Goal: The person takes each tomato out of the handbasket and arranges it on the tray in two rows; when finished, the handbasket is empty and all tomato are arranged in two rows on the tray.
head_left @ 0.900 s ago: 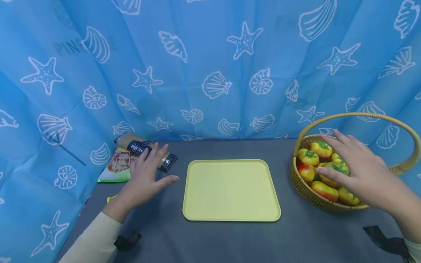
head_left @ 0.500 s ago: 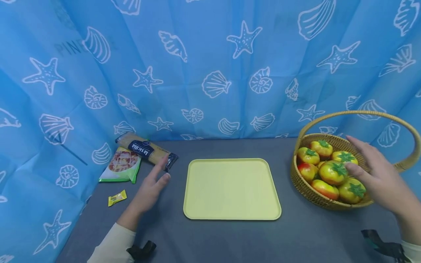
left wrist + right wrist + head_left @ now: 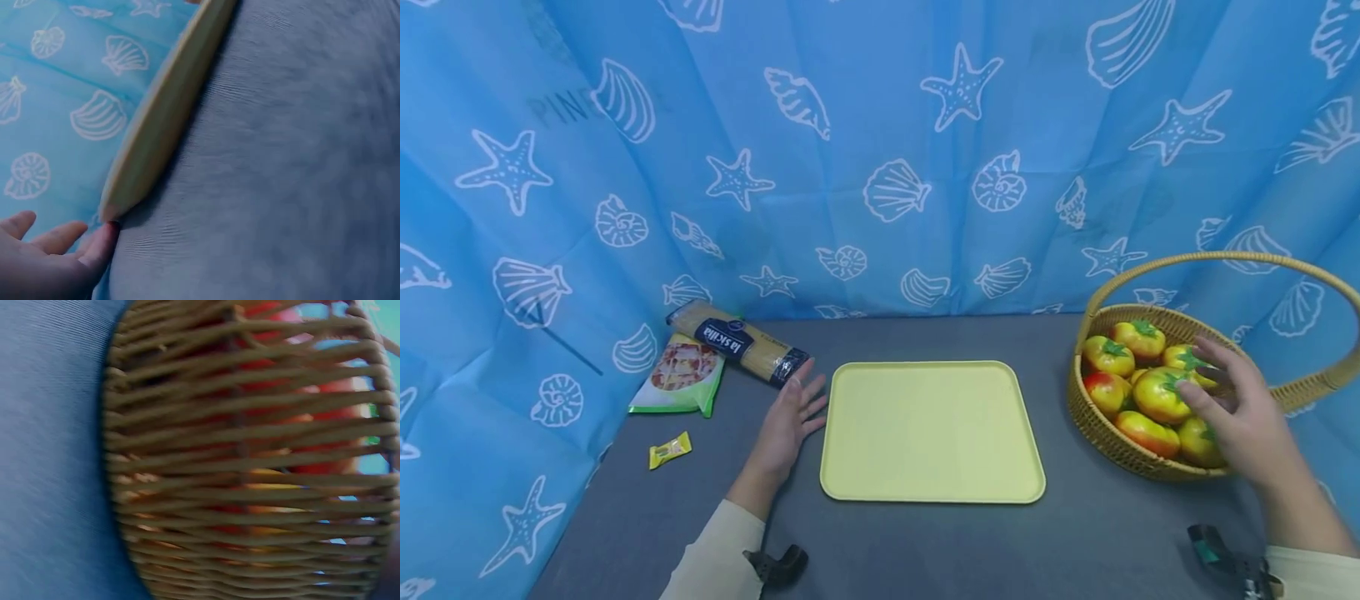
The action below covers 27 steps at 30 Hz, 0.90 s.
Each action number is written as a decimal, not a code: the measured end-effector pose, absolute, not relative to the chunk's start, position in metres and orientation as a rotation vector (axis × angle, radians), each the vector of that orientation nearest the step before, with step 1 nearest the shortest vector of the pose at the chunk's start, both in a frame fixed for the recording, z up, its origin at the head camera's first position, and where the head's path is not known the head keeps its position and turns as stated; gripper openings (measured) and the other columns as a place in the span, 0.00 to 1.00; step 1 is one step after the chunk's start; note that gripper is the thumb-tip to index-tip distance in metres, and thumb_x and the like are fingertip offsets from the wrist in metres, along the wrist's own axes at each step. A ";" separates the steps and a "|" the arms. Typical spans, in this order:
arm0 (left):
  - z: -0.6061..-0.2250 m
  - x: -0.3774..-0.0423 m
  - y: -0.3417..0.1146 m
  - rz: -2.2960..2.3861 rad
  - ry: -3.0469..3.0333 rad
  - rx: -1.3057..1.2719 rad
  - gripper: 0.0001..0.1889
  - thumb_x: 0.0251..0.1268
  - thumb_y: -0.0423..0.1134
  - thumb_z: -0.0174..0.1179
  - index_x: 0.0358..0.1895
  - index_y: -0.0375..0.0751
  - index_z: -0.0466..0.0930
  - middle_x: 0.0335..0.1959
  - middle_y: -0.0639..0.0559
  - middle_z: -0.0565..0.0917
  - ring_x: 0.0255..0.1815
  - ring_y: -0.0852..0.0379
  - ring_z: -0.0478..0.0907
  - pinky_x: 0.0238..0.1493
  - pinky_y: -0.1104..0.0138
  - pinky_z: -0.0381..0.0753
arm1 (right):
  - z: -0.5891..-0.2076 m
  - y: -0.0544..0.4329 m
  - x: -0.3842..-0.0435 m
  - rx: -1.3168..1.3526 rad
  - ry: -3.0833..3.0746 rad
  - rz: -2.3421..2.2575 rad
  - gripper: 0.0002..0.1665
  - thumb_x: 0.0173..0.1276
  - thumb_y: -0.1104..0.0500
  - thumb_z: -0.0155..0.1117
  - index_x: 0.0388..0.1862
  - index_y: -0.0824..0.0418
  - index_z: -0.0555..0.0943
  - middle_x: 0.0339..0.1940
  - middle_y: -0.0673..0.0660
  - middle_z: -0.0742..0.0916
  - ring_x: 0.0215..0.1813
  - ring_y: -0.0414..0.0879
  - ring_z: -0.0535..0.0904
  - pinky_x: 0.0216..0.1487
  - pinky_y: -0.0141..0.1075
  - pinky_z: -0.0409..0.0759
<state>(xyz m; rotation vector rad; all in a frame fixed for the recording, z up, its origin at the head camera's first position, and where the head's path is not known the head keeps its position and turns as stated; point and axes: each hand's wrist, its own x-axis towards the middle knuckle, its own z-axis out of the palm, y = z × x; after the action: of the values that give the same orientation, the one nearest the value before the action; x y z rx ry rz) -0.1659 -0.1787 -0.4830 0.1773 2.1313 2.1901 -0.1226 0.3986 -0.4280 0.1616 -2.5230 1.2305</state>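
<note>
In the head view, my left hand (image 3: 784, 429) is beside the left edge of a pale yellow tray (image 3: 932, 433), fingers straight and slightly spread. The left wrist view shows its fingers (image 3: 59, 237) by a corner of the tray; I cannot tell whether they touch it. My right hand (image 3: 1251, 412) is over the right side of a wicker basket (image 3: 1097, 429), thumb and fingers apart. Nearest its thumb is a yellow, tomato-like fruit (image 3: 1157, 396) with a green leafy top. Several similar yellow and red fruits fill the basket; the right wrist view shows mostly its woven wall (image 3: 250, 450).
At the left lie a spaghetti packet (image 3: 737, 342), a green and white food bag (image 3: 681, 375) with a waffle-like picture, and a small yellow wrapped sweet (image 3: 670, 450). The basket's tall handle (image 3: 1217, 256) arches over it. A blue shell-print curtain (image 3: 880, 167) hangs behind the grey table (image 3: 940, 550).
My left hand has moved right, from over the packets to the tray's left edge. My right hand first drew back to the right, then came slightly lower at the basket's right side.
</note>
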 end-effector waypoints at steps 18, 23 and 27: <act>-0.508 -0.168 -0.174 1.962 2.384 0.061 0.33 0.80 0.37 0.67 0.82 0.35 0.68 0.78 0.42 0.75 0.78 0.45 0.72 0.76 0.53 0.73 | -0.432 0.386 -0.130 0.042 -2.759 0.911 0.48 0.75 0.49 0.76 0.81 0.74 0.66 0.72 0.83 0.70 0.64 0.80 0.67 0.50 0.75 0.68; -0.508 -0.167 -0.171 1.905 2.452 0.048 0.31 0.78 0.29 0.63 0.81 0.33 0.70 0.76 0.40 0.77 0.76 0.44 0.73 0.74 0.51 0.75 | -0.433 0.384 -0.129 0.024 -2.749 0.866 0.48 0.75 0.48 0.76 0.80 0.74 0.67 0.68 0.80 0.72 0.60 0.76 0.69 0.47 0.71 0.70; -0.507 -0.166 -0.169 1.874 2.480 0.024 0.30 0.76 0.26 0.61 0.80 0.34 0.72 0.73 0.38 0.80 0.73 0.44 0.76 0.71 0.53 0.78 | -0.435 0.384 -0.128 0.015 -2.732 0.844 0.48 0.74 0.48 0.76 0.80 0.74 0.68 0.67 0.79 0.73 0.58 0.74 0.70 0.46 0.69 0.70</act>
<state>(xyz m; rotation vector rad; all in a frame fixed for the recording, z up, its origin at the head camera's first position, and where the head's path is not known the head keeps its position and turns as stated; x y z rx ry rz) -0.1665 -0.1695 -0.5072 0.0245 2.4803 1.8744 -0.1276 0.3837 -0.4346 0.0153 -2.7320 0.8442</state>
